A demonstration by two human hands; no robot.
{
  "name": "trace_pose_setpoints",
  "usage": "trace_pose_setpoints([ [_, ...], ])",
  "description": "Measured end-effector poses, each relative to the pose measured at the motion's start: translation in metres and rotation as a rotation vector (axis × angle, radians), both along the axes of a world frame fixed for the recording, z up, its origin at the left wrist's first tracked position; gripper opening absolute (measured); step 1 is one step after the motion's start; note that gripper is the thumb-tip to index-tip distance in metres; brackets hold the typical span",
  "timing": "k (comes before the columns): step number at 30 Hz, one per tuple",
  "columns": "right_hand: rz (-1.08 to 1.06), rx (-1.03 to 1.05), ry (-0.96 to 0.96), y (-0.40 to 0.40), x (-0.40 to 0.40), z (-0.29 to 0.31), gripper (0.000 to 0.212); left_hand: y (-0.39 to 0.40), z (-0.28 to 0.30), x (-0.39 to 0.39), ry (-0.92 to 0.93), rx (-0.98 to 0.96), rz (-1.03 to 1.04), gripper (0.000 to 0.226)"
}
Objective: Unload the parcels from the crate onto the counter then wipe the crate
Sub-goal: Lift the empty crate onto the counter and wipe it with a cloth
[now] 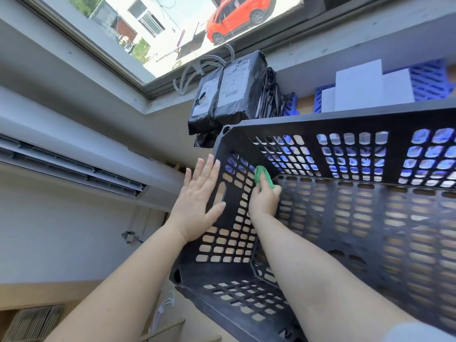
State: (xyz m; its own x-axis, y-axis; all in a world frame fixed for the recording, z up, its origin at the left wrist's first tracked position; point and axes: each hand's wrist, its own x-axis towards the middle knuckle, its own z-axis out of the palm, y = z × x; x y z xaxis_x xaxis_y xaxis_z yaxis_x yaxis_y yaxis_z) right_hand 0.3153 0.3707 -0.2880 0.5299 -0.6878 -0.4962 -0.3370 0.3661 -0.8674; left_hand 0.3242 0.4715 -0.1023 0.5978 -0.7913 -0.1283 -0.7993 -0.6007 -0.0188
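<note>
Parcels [229,95] (black, labelled) stand stacked just behind the crate's [345,218] far left corner, under the window [172,33]; blue pallets [429,80] and white boxes [357,87] sit behind its far wall. Left hand [201,201] presses flat, fingers straight, on the crate's outer left wall. Right hand [265,199] reaches inside, fingers clenched round a green cloth [264,177] against that wall's far inner corner.

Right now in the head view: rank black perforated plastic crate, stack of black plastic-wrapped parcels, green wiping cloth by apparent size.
1. Black perforated plastic crate, by far the largest, though also nearest the camera.
2. Stack of black plastic-wrapped parcels, farther back by the window.
3. Green wiping cloth, smallest, partly hidden in the right hand.
</note>
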Motion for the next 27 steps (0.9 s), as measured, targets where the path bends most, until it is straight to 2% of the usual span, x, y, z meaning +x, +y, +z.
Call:
trace_pose_setpoints([
  [3, -0.040, 0.140, 0.018, 0.000, 0.003, -0.012, 0.044, -0.001, 0.000, 0.000, 0.000, 0.001, -0.001, 0.081],
  [9, -0.051, 0.146, -0.026, 0.005, -0.005, 0.002, 0.044, -0.004, 0.001, 0.000, 0.005, 0.011, -0.001, 0.085],
  [19, 0.224, -0.018, -0.558, 0.040, -0.064, 0.078, 0.046, -0.001, -0.001, 0.000, -0.020, -0.006, -0.007, 0.081],
  [24, 0.241, -0.163, -0.435, 0.050, -0.062, 0.068, 0.053, -0.002, 0.000, -0.001, -0.036, 0.023, -0.015, 0.079],
  [27, 0.238, -0.136, -0.418, 0.050, -0.062, 0.053, 0.059, -0.003, 0.001, -0.001, -0.058, 0.051, -0.032, 0.077],
])
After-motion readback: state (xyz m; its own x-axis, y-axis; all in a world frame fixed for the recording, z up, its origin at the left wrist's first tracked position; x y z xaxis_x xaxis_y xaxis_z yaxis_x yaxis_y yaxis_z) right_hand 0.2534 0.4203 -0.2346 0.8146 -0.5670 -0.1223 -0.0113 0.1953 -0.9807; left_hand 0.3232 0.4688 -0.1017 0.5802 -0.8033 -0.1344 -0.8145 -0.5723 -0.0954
